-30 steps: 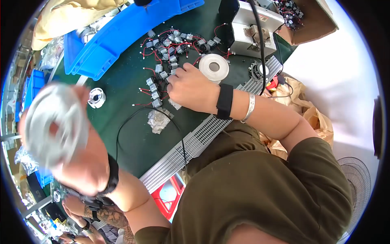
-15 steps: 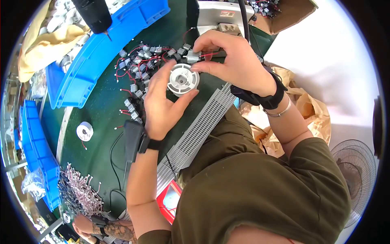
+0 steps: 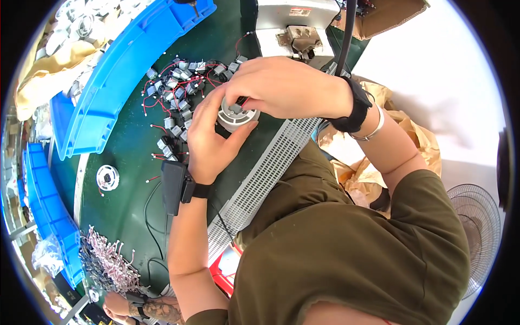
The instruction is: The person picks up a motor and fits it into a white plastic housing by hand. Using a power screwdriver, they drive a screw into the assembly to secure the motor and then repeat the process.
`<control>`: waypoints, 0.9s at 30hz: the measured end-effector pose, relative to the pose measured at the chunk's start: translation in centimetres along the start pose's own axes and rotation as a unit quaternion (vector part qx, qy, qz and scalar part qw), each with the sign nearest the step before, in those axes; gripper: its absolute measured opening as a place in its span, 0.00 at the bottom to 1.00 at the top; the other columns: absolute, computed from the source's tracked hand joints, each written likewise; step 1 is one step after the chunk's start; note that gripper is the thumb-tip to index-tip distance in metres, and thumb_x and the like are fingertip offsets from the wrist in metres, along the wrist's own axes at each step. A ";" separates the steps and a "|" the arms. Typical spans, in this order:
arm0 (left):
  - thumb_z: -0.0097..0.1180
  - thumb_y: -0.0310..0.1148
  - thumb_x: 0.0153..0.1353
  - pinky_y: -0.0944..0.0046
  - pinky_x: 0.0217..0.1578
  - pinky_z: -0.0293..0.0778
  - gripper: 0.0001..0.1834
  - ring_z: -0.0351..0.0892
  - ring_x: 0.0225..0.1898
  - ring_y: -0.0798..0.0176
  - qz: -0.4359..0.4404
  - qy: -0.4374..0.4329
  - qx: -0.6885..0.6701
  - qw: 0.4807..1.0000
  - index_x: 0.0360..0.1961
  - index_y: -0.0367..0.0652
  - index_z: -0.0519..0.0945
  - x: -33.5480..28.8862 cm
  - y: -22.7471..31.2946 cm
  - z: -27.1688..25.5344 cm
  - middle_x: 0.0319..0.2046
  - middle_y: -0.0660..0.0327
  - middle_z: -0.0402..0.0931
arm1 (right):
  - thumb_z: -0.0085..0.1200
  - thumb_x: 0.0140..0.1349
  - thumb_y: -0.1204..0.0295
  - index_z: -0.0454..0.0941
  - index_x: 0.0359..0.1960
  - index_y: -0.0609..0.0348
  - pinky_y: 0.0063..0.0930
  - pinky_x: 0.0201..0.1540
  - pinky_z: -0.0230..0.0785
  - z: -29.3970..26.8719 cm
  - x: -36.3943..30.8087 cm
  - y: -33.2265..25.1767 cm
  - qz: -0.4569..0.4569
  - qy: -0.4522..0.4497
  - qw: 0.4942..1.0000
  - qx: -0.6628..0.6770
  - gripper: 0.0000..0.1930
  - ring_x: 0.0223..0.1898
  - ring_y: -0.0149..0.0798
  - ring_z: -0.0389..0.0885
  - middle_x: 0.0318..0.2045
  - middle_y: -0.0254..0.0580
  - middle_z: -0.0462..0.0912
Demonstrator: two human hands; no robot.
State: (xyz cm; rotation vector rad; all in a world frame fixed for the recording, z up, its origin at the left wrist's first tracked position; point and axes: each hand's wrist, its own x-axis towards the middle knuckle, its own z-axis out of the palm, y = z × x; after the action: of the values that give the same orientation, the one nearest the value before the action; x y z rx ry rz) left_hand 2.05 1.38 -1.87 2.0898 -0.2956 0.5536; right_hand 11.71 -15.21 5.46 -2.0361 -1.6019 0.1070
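Observation:
My left hand (image 3: 208,143) is closed around a round white plastic housing (image 3: 236,122), with the thumb on its near rim and the fingers on its far left side. Over the housing's centre, my right hand (image 3: 292,89) pinches a small silver motor (image 3: 236,109) with red wire. The motor is at the middle opening; my right fingers partly hide it, so how deep it sits cannot be told. Beside the left hand lies a heap of small motors (image 3: 179,89) with red leads. Another round white housing (image 3: 108,177) lies farther left on the green table.
Blue bins (image 3: 132,57) with white parts line the far left. A metal machine (image 3: 295,30) stands at the back, near a cardboard box (image 3: 387,19). A perforated metal strip (image 3: 260,176) edges the table. Bundled wires (image 3: 111,257) lie near a co-worker's hand (image 3: 116,304).
My right hand has moved left and down, bringing the motor from beside the housing onto its centre. The left hand keeps its hold. The view has shifted slightly.

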 end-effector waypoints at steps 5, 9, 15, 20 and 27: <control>0.72 0.31 0.39 0.57 0.48 0.72 0.38 0.75 0.48 0.49 -0.073 -0.049 -0.008 0.996 0.54 0.37 0.69 0.6 0.5 -0.7 0.48 0.50 0.74 | 0.58 0.50 0.75 0.74 0.37 0.58 0.33 0.41 0.69 -0.2 0.8 -0.6 -0.052 -0.070 0.986 -0.141 0.12 0.44 0.44 0.72 0.34 0.40 0.76; 0.73 0.32 0.38 0.56 0.48 0.72 0.42 0.75 0.47 0.46 0.028 0.010 0.015 0.999 0.56 0.37 0.66 0.4 1.1 -1.2 0.47 0.49 0.74 | 0.59 0.53 0.73 0.76 0.44 0.59 0.27 0.43 0.69 -2.9 3.1 -1.2 -0.109 0.215 0.970 -0.013 0.15 0.44 0.42 0.76 0.41 0.42 0.77; 0.71 0.27 0.41 0.61 0.39 0.77 0.20 0.79 0.41 0.52 0.112 0.022 0.045 0.992 0.37 0.34 0.79 0.4 0.6 -0.5 0.47 0.50 0.74 | 0.64 0.53 0.70 0.59 0.56 0.72 0.22 0.41 0.70 -6.5 13.5 -2.4 -0.066 0.337 0.841 0.418 0.33 0.43 0.35 0.74 0.43 0.52 0.74; 0.71 0.26 0.40 0.63 0.39 0.78 0.19 0.80 0.42 0.53 0.088 0.003 0.057 0.994 0.37 0.36 0.80 0.7 1.2 -0.3 0.48 0.51 0.74 | 0.64 0.52 0.72 0.70 0.46 0.70 0.24 0.34 0.70 -8.1 18.7 -0.9 -0.177 0.227 0.781 0.555 0.22 0.31 0.35 0.77 0.34 0.43 0.79; 0.71 0.23 0.39 0.61 0.40 0.78 0.19 0.79 0.43 0.52 0.128 0.005 0.067 0.990 0.37 0.37 0.81 0.8 0.8 -0.5 0.48 0.50 0.74 | 0.47 0.64 0.69 0.71 0.38 0.57 0.16 0.38 0.65 -6.7 19.1 2.5 -0.321 0.008 0.649 0.690 0.06 0.36 0.29 0.72 0.31 0.35 0.74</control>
State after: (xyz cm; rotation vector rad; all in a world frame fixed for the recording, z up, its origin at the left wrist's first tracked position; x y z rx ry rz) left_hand 2.21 1.37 -0.62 2.1934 -0.5384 0.7527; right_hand 22.03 -0.45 15.01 -0.2502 -1.3261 0.7605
